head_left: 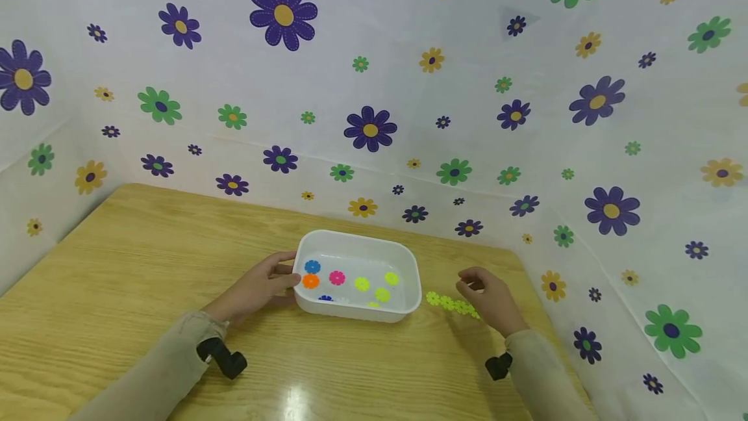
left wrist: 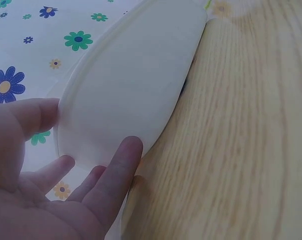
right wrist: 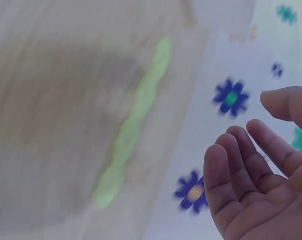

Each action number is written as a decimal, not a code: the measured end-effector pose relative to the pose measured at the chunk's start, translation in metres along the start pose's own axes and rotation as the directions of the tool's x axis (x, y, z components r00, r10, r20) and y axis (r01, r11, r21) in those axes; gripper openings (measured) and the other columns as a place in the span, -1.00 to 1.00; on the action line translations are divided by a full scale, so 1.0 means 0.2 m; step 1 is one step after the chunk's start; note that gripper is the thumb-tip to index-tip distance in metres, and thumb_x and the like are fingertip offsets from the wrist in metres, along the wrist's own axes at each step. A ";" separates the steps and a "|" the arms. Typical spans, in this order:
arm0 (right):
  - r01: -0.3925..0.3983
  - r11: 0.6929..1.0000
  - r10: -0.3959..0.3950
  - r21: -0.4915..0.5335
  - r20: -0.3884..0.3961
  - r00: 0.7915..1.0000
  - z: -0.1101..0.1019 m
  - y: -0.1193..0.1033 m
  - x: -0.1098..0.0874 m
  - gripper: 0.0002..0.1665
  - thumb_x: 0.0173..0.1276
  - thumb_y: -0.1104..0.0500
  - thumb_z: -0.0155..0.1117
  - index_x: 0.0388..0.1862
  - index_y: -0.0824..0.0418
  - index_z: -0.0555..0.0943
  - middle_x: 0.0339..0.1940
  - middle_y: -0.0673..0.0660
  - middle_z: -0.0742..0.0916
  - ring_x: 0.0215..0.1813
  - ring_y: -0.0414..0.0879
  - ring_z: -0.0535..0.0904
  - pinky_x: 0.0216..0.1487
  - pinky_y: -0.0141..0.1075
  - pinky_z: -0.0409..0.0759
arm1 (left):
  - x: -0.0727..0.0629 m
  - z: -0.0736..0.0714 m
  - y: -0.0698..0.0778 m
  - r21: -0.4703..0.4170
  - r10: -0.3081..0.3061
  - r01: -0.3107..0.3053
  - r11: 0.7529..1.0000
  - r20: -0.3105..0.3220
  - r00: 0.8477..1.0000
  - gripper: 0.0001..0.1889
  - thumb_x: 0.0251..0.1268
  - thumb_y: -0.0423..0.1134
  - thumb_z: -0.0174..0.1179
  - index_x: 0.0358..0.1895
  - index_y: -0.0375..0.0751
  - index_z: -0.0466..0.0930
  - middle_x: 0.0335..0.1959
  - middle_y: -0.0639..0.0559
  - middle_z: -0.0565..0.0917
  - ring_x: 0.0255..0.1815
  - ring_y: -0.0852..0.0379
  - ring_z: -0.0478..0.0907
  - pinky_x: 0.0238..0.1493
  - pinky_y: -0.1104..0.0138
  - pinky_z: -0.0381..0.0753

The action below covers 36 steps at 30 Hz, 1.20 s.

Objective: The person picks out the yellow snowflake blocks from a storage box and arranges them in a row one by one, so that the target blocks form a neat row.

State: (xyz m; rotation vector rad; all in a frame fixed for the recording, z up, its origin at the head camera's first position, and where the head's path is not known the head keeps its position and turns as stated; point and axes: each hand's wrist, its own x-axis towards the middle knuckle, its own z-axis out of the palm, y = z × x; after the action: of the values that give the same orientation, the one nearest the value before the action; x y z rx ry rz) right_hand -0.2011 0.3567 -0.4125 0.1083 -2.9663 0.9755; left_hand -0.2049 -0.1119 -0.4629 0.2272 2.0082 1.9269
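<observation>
A white plastic basin (head_left: 362,312) stands on the table with several flower-shaped plastic discs inside: a blue one (head_left: 312,266), an orange one (head_left: 311,281), a pink one (head_left: 337,277) and yellow ones (head_left: 362,284). My left hand (head_left: 263,284) holds the basin's left end, thumb at the rim and fingers (left wrist: 121,167) against the outer wall. Right of the basin lies a row of joined yellow discs (head_left: 447,303). Over its right end hovers my right hand (head_left: 491,297); its fingers (right wrist: 218,175) are loosely bent, with nothing between them and the thumb.
The wooden table (head_left: 193,245) meets a white cloth (head_left: 327,96) printed with flowers at the back and right. Black straps with small mounts (head_left: 224,357) sit on both wrists.
</observation>
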 end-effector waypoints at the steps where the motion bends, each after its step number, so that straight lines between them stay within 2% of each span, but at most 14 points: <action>1: 0.016 1.000 -0.016 0.004 0.002 1.000 0.02 -0.04 0.01 -0.52 0.58 -0.04 0.25 0.29 0.22 0.59 0.04 0.13 0.72 0.08 0.05 0.64 0.00 -0.08 0.71 | 0.00 0.00 0.00 0.001 0.001 -0.001 1.000 -0.001 1.000 -0.32 0.57 -0.16 0.20 0.62 -0.17 0.14 0.34 -0.36 0.41 0.10 -0.11 0.63 0.14 0.03 0.74; 6: 0.110 0.994 -0.110 0.006 -0.016 0.994 0.11 -0.21 0.05 -0.61 0.53 0.08 0.32 0.22 0.23 0.64 0.00 0.13 0.72 0.00 0.00 0.65 0.04 -0.08 0.71 | 0.00 0.00 0.00 0.006 0.006 -0.006 1.000 -0.001 1.000 -0.32 0.57 -0.18 0.20 0.61 -0.18 0.15 0.34 -0.36 0.42 0.13 -0.11 0.62 0.14 0.03 0.74; 12: 0.238 0.970 -0.238 -0.043 0.004 0.971 0.22 -0.39 0.10 -0.62 0.47 0.16 0.37 0.20 0.26 0.66 0.04 0.16 0.73 0.01 -0.02 0.63 0.07 -0.06 0.69 | 0.01 -0.01 -0.01 0.005 0.010 -0.010 1.000 -0.003 1.000 -0.32 0.56 -0.18 0.20 0.61 -0.18 0.16 0.34 -0.36 0.42 0.14 -0.12 0.62 0.13 0.04 0.74; 20: 0.305 0.950 -0.299 -0.071 0.084 0.951 0.41 -0.54 0.14 -0.65 0.45 0.16 0.40 0.16 0.20 0.67 0.00 0.11 0.72 -0.01 -0.05 0.63 0.06 -0.12 0.67 | 0.01 -0.01 -0.02 -0.006 0.012 -0.012 1.000 0.003 1.000 -0.32 0.56 -0.18 0.20 0.61 -0.19 0.16 0.33 -0.37 0.44 0.13 -0.11 0.62 0.14 0.03 0.74; 24: 0.275 0.958 -0.262 -0.084 0.133 0.956 0.48 -0.58 0.16 -0.65 0.46 0.12 0.40 0.16 0.19 0.67 -0.03 0.08 0.71 0.00 -0.04 0.63 0.08 -0.11 0.69 | 0.01 -0.01 -0.02 -0.006 0.023 -0.023 1.000 0.010 1.000 -0.33 0.57 -0.18 0.20 0.61 -0.19 0.16 0.34 -0.39 0.43 0.14 -0.11 0.62 0.14 0.04 0.74; 30: 0.100 0.985 -0.072 -0.140 0.188 0.980 0.56 -0.61 0.19 -0.61 0.43 0.03 0.42 0.15 0.17 0.67 -0.04 0.09 0.72 -0.03 -0.01 0.63 0.11 -0.04 0.70 | 0.02 -0.01 -0.02 -0.014 0.024 -0.023 1.000 0.013 1.000 -0.35 0.57 -0.22 0.18 0.61 -0.20 0.16 0.34 -0.40 0.43 0.13 -0.12 0.62 0.12 0.04 0.75; 33: 0.024 0.985 0.013 -0.172 0.209 0.978 0.58 -0.62 0.21 -0.58 0.40 0.00 0.46 0.14 0.15 0.69 -0.06 0.10 0.73 -0.06 -0.02 0.62 0.10 -0.03 0.70 | 0.02 -0.01 -0.02 -0.014 0.021 -0.020 1.000 0.011 1.000 -0.35 0.57 -0.23 0.18 0.60 -0.20 0.17 0.32 -0.38 0.44 0.12 -0.12 0.62 0.12 0.04 0.75; 36: 0.011 0.981 0.037 -0.194 0.242 0.970 0.60 -0.63 0.22 -0.59 0.37 0.01 0.49 0.12 0.14 0.70 -0.12 0.07 0.73 -0.11 -0.04 0.59 0.07 -0.07 0.69 | 0.02 -0.01 -0.02 -0.009 0.020 -0.020 1.000 0.008 1.000 -0.35 0.57 -0.21 0.19 0.60 -0.19 0.18 0.32 -0.37 0.45 0.13 -0.11 0.62 0.12 0.04 0.75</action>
State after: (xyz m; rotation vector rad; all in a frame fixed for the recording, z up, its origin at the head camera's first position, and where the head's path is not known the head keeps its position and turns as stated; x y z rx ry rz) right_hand -0.2364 0.1823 -0.4323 0.2206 -3.2719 0.7142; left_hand -0.2080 -0.1128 -0.4679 0.2534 1.9992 1.9431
